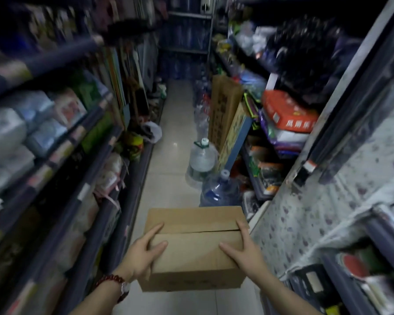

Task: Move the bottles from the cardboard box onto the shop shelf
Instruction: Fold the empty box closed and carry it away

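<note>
A brown cardboard box (pixel 195 248) with its top flaps closed is held above the aisle floor at the bottom centre. My left hand (pixel 143 253) grips its left side, thumb on top and fingers along the flap. My right hand (pixel 246 248) clasps the right side the same way. The bottles inside are hidden by the flaps. Shop shelves (pixel 62 151) full of packaged goods line the left of the aisle, and more shelves (pixel 341 276) stand at the right.
Two large water jugs (pixel 201 159) (pixel 218 190) stand on the tiled floor (pixel 168 183) just ahead on the right. A tall carton (pixel 223 108) leans against the right shelves. A plastic bag (pixel 151 131) lies at the left shelf's foot. The aisle is narrow and dim.
</note>
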Available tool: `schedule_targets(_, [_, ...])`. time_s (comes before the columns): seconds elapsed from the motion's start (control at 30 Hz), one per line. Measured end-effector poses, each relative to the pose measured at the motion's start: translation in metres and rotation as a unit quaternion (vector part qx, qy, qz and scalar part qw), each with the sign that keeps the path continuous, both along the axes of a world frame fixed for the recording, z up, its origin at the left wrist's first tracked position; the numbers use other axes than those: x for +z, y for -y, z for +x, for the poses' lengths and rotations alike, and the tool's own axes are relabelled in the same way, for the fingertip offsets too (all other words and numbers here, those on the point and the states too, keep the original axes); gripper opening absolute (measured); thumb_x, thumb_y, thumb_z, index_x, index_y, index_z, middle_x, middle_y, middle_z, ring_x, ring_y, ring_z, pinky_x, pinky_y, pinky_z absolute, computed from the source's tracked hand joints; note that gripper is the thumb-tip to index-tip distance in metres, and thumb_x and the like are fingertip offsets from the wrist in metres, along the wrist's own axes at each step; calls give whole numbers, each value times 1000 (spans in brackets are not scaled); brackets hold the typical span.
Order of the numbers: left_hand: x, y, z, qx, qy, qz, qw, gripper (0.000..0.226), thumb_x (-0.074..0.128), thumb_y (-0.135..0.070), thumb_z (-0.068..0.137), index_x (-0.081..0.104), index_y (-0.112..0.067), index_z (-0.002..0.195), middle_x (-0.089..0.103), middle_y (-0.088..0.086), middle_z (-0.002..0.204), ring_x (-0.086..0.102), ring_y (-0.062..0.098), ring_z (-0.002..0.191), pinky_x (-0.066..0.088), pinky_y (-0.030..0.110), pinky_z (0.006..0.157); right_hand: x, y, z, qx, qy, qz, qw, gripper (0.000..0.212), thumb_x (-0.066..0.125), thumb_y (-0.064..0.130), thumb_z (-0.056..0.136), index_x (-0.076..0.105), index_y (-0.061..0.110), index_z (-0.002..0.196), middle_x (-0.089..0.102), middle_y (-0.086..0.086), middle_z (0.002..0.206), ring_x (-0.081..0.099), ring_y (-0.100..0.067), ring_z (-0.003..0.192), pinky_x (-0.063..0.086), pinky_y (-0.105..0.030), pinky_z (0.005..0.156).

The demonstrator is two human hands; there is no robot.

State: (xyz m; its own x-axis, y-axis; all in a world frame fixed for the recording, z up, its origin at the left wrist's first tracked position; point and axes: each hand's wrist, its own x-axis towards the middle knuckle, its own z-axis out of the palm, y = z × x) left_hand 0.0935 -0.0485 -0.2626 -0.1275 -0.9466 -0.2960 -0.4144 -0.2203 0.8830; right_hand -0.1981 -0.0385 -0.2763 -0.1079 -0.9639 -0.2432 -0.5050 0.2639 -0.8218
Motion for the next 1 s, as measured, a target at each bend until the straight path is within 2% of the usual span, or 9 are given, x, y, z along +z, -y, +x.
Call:
schedule_targets(0.2, [92,19,20,-14,25,-41,999,54,62,-28,90,41,-33,140,48,-5,127,45,7,112,35,12,86,97,11,23,-11,-9,-28,1000,89,72,49,77,20,34,148,47,0,138,50,-16,113,43,-32,100])
schedule_targets(0.27, [111,24,24,-21,23,-48,998,54,61,-26,91,40,-32,140,47,-4,128,46,7,110,37,9,81,117,16,29,-11,-15,-35,999,89,72,49,78,20,33,149,47,-2,139,49,-19,116,42,-34,101])
schedule_targets(0.37, [128,31,30,-25,31,-63,997,56,60,-29,91,38,-32,142,45,-2,132,43,10,112,35,17,92,134,23,34,-20,-25,-46,998,91,71,51,77,20,32,150,43,-4,144,46,-25,128,40,-36,104])
schedule_targets(0.53, [140,42,41,-27,65,-75,995,58,60,-36,90,37,-35,143,41,5,147,42,24,132,34,28,106,152,33,43,-20,-37,-49,998,89,70,51,79,20,31,150,45,-4,143,48,-25,126,39,-27,92])
schedule_targets(0.77, [139,68,48,-27,76,-67,994,59,60,-44,88,35,-43,142,38,6,150,39,28,135,33,37,111,157,54,49,-28,-47,-45,997,90,70,54,77,21,33,149,42,-6,146,44,-27,130,36,-34,105])
schedule_targets(1.0, [129,127,44,-37,69,-52,996,59,56,-36,93,31,-35,146,34,8,151,38,28,135,31,34,109,144,118,48,-14,-50,-19,998,92,69,56,77,19,34,150,41,-5,147,43,-27,131,36,-33,103])
